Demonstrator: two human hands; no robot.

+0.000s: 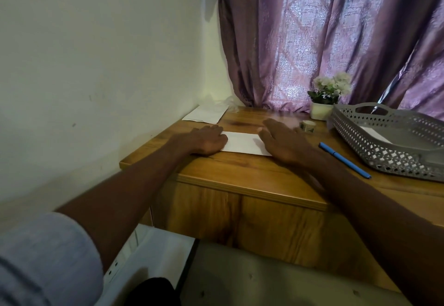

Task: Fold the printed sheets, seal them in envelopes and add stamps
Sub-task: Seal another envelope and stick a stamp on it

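A folded white sheet (242,142) lies flat on the wooden bench (240,173), its long axis running left to right across the view. The left hand (204,141) rests flat, fingers spread, on its left end; the right hand (282,141) lies open and flat on its right end. The sheet spans between both hands.

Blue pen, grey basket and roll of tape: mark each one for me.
Blue pen (344,160): head view, middle of the barrel.
Grey basket (365,137): head view, perforated near side wall.
Roll of tape (307,126): head view, outer side of the roll, beside the flower pot (320,111).
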